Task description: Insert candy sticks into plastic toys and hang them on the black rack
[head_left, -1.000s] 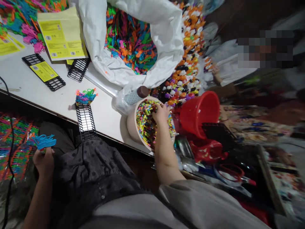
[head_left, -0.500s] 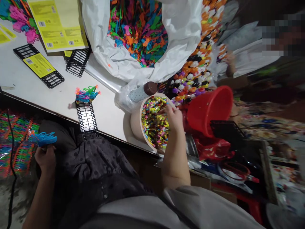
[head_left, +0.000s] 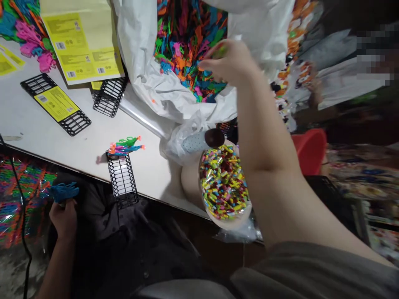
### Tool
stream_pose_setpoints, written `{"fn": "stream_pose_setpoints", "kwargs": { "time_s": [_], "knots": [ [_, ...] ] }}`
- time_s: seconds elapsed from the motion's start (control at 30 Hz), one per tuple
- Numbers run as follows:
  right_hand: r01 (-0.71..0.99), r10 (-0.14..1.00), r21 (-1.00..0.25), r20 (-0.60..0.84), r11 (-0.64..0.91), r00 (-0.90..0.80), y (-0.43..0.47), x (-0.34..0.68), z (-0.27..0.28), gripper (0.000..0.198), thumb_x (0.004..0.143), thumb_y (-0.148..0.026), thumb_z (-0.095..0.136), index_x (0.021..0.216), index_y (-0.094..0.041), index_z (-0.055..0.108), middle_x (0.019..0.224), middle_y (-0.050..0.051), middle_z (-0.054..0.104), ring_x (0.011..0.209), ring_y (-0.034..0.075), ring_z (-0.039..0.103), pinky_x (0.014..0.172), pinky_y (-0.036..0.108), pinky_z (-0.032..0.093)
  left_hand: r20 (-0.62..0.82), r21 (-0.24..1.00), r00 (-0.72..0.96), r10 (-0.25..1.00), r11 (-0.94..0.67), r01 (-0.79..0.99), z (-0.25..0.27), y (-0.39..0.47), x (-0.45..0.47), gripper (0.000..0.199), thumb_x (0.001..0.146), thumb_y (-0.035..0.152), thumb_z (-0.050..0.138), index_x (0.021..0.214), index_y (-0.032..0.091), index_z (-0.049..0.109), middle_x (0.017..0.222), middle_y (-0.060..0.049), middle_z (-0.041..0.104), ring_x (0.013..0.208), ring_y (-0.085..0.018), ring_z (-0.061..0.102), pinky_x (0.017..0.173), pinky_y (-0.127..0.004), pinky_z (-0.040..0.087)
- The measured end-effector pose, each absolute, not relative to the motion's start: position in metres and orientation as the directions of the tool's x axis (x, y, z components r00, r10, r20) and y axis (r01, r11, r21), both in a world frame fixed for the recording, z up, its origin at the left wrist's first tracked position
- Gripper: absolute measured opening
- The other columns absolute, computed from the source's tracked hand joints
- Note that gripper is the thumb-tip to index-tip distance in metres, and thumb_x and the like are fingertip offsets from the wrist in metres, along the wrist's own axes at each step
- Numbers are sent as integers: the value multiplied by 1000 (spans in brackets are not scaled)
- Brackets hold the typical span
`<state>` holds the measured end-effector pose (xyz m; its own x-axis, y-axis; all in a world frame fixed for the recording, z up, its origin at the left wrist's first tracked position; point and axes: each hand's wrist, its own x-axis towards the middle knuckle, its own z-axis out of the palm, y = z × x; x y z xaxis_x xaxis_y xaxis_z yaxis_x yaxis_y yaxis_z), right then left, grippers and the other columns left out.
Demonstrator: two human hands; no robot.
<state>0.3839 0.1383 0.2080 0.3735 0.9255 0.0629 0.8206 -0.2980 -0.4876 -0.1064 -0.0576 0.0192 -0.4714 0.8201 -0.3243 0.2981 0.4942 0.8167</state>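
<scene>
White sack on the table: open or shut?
Open. The white sack has its mouth spread wide, and colorful plastic pieces show inside.

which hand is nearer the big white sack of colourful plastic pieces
Right. The right hand appears over the mouth of the white sack; the left hand is well away from it, at the picture's lower left, holding blue plastic.
</scene>
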Motion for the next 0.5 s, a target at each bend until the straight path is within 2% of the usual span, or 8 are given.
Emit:
{"fn": "stream_pose_setpoints", "kwargs": {
  "time_s": [0.03, 0.07, 0.1, 0.13, 0.27, 0.4, 0.47, 0.5],
  "knots": [
    [929, 942, -183, 32, -322, 333, 165, 376, 193, 30, 68, -31, 66, 76, -10, 45, 78, 1, 59, 78, 8, 59, 77, 27, 44, -312, 837, -483, 818, 477, 267, 16, -54, -106, 14, 56, 26, 51, 50, 14, 54, 47, 2, 49, 48, -8, 43, 50, -21, 33],
    [946, 947, 59, -23, -320, 322, 189, 368, 177, 33, 68, -31, 65, 78, -7, 45, 96, 10, 61, 97, 16, 58, 87, 34, 42, -298, 868, -495, 816, 447, 216, 12, -51, -107, 12, 56, 25, 50, 50, 14, 53, 48, 2, 50, 49, -8, 45, 51, -21, 35],
    [938, 945, 173, -74, -301, 318, 208, 360, 160, 33, 68, -28, 65, 78, -5, 44, 107, 17, 59, 108, 22, 55, 92, 40, 39, -285, 898, -512, 811, 412, 152, 9, -48, -108, 10, 55, 24, 51, 51, 14, 52, 50, 2, 50, 50, -8, 47, 53, -21, 37],
    [933, 942, 223, -118, -283, 314, 223, 353, 143, 33, 68, -27, 65, 77, -3, 44, 112, 21, 56, 113, 25, 52, 94, 42, 37, -273, 922, -532, 802, 375, 93, 7, -46, -109, 9, 55, 23, 51, 53, 14, 52, 51, 3, 51, 51, -8, 48, 54, -21, 39],
    [932, 922, 214, -192, -294, 335, 248, 339, 100, 27, 73, -26, 51, 63, -4, 39, 110, 24, 56, 117, 26, 49, 95, 40, 36, -195, 967, -622, 759, 254, 7, 14, -45, -118, 17, 56, 25, 60, 67, 14, 54, 57, 4, 53, 49, -6, 48, 54, -21, 41],
    [920, 923, 175, -100, -352, 372, 237, 343, 117, 31, 73, -32, 43, 54, -8, 35, 104, 26, 57, 115, 30, 49, 90, 40, 37, -212, 962, -661, 720, 272, -11, 35, -51, -129, 34, 60, 32, 66, 88, 15, 56, 61, 4, 53, 50, -7, 49, 52, -22, 41],
    [915, 913, 32, -65, -401, 402, 218, 337, 149, 33, 73, -35, 40, 52, -8, 37, 86, 17, 61, 100, 22, 58, 80, 34, 39, -192, 974, -606, 772, 224, -23, 41, -55, -132, 37, 68, 39, 61, 97, 16, 57, 52, 6, 44, 46, -7, 44, 52, -24, 43],
    [899, 906, -112, -52, -424, 421, 203, 330, 168, 33, 73, -35, 42, 53, -8, 39, 74, 9, 60, 84, 14, 62, 72, 30, 40, -150, 985, -553, 820, 171, -14, 43, -57, -131, 39, 72, 42, 57, 101, 16, 57, 48, 8, 38, 43, -7, 41, 53, -25, 45]
  ]
}}
